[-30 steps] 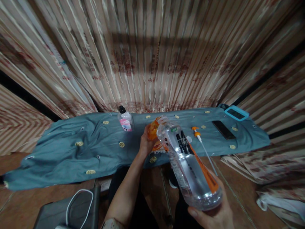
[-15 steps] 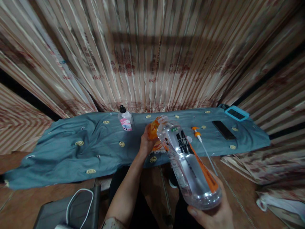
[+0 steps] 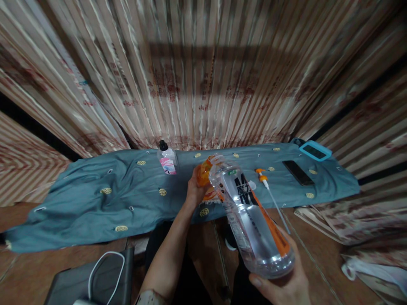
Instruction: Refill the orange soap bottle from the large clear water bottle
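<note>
My right hand point(image 3: 286, 281) grips the base of a large clear plastic bottle point(image 3: 251, 220) with a silver and orange label. It is tilted, its mouth up and to the left. Around an orange bottle point(image 3: 204, 173) my left hand point(image 3: 194, 188) is closed. The clear bottle's mouth is at the top of the orange bottle; whether they touch or liquid runs between them I cannot tell. Right of them an orange pump head point(image 3: 262, 176) with a long dip tube lies on the cloth, the tube reaching past the front edge.
A blue-green cloth point(image 3: 85, 203) with yellow prints covers the low table. On it stand a black-capped bottle point(image 3: 168, 160), a black phone point(image 3: 298, 173) and a blue-framed device point(image 3: 315, 151). A dark case point(image 3: 104, 277) with a white cable is at lower left. Curtains point(image 3: 203, 84) hang behind.
Almost nothing differs. The clear bottle and my right hand have shifted very slightly left; both hands keep their hold.
</note>
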A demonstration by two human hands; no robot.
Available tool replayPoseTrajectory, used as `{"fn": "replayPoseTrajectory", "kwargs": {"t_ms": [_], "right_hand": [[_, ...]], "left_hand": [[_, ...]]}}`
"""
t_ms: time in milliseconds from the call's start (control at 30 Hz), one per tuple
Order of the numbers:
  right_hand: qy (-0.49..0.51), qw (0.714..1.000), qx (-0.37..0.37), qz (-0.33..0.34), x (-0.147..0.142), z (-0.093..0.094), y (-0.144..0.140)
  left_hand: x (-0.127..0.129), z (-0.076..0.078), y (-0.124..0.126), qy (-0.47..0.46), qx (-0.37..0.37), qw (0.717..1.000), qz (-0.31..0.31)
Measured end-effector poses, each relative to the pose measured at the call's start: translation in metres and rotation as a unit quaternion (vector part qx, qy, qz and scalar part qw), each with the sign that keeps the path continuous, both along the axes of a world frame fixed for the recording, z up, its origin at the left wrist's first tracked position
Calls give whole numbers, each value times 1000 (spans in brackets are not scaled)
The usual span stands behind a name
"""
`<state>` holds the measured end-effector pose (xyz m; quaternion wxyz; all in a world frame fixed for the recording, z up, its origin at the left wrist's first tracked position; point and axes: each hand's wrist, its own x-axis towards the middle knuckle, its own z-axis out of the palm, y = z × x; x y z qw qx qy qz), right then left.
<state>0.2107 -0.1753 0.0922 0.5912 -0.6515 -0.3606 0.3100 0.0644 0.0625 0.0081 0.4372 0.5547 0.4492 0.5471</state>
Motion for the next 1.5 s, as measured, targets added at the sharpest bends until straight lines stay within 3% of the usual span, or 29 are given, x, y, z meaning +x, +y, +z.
{"fn": "replayPoseTrajectory", "kwargs": {"t_ms": [667,1067,1500], "right_hand": [[-6,1000,6,-4,2,-2,1],[13,1000,-4,-11,-1,2,2],[-2,1000,-2,-3,1,-1,2]], "left_hand": [[1,-15,5,-40,5,999,-19],[-1,-5,2,-24,19,999,-12],[0,-13,4,-43,17,999,-18]]}}
